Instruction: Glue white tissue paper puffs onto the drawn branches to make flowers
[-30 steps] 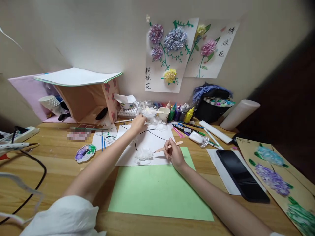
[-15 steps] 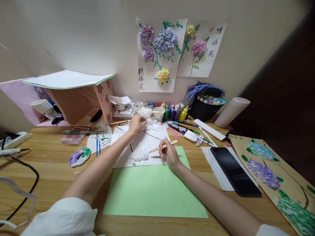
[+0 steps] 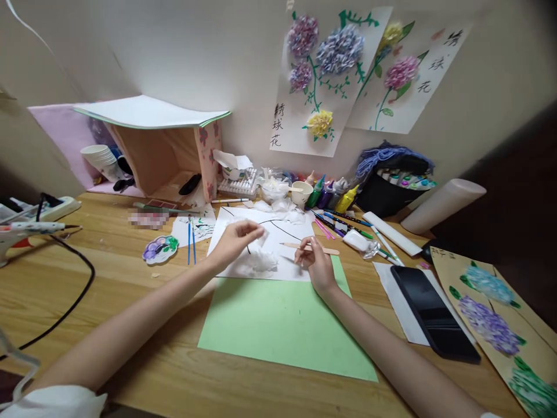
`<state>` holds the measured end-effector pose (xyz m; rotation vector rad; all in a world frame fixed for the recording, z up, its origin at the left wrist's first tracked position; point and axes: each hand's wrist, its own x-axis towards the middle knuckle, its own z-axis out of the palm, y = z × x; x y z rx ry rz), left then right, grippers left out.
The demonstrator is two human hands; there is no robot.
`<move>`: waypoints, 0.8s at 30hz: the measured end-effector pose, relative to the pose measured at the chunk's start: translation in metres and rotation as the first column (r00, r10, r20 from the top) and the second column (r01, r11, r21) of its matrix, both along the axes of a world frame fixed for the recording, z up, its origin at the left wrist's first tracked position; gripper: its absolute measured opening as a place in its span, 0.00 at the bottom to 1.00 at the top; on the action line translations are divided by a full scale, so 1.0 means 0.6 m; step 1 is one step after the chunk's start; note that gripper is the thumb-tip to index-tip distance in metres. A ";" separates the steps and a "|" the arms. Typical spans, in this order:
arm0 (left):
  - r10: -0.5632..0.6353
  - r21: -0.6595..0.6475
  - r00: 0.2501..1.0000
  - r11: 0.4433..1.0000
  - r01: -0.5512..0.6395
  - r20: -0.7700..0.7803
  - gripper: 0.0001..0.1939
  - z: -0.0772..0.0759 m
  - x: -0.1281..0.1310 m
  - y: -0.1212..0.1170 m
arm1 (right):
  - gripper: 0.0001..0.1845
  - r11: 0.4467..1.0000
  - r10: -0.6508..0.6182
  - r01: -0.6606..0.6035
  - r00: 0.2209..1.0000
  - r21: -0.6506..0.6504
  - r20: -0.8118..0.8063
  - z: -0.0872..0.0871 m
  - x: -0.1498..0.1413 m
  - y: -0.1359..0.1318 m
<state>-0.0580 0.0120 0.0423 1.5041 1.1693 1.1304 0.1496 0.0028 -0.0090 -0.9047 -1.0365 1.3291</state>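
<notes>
My left hand (image 3: pixel 238 239) pinches a small white scrap of thin paper (image 3: pixel 263 237) between thumb and fingertips, just above a ruffled white paper flower (image 3: pixel 261 264). That flower lies near the front edge of a white sheet (image 3: pixel 285 270) drawn with curved black lines. To the right, my right hand (image 3: pixel 317 266) grips a flat wooden craft stick (image 3: pixel 329 250), its dark-tipped end pointing left over the sheet. Loose white paper pieces (image 3: pixel 285 210) are heaped at the sheet's far edge. Under the near side of the sheet is a light green sheet (image 3: pixel 278 325).
Behind the sheet stand a paper cup (image 3: pixel 301 197) and several paint bottles (image 3: pixel 346 200). Pens, a white bottle (image 3: pixel 357 241) and a phone (image 3: pixel 435 313) lie to the right. A paint palette (image 3: pixel 160 249), two blue brushes (image 3: pixel 191 244) and a black cable (image 3: pixel 82 296) are at the left.
My left hand has come back from the loose paper pieces toward the paper flower, with a white scrap in its fingers. My right hand keeps the craft stick over the sheet. The camera view has shifted.
</notes>
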 end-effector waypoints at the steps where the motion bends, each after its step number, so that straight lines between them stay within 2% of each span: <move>1: -0.050 -0.054 0.999 0.997 0.050 -0.007 0.14 -0.010 -0.005 -0.024 | 0.15 0.999 -0.014 0.013 0.999 0.030 0.034 0.001 0.000 -0.002; 3: -0.153 -0.133 0.988 0.980 0.148 -0.029 0.13 -0.030 -0.015 -0.063 | 0.13 0.994 -0.060 0.053 0.995 0.096 0.074 0.005 -0.003 -0.007; 5: -0.229 -0.146 0.968 0.966 0.213 -0.103 0.12 -0.045 -0.023 -0.087 | 0.15 0.981 -0.112 0.098 0.991 0.168 0.076 0.012 -0.010 -0.012; 9: -0.238 0.043 0.905 0.962 0.269 -0.352 0.07 -0.052 -0.032 -0.100 | 0.23 0.957 -0.107 0.068 0.986 0.281 0.125 0.019 -0.036 -0.023; 13: -0.230 0.142 0.835 0.929 0.341 -0.500 0.06 -0.047 -0.037 -0.103 | 0.26 0.967 -0.016 -0.034 0.981 0.252 0.192 0.009 -0.053 -0.035; 18: -0.147 0.193 0.801 0.931 0.311 -0.581 0.06 -0.048 -0.041 -0.106 | 0.26 0.976 0.044 -0.091 0.972 0.197 0.233 0.001 -0.048 -0.039; 24: -0.050 0.233 0.829 0.948 0.214 -0.556 0.07 -0.054 -0.043 -0.101 | 0.25 0.964 0.099 -0.159 0.958 0.213 0.269 0.001 -0.046 -0.041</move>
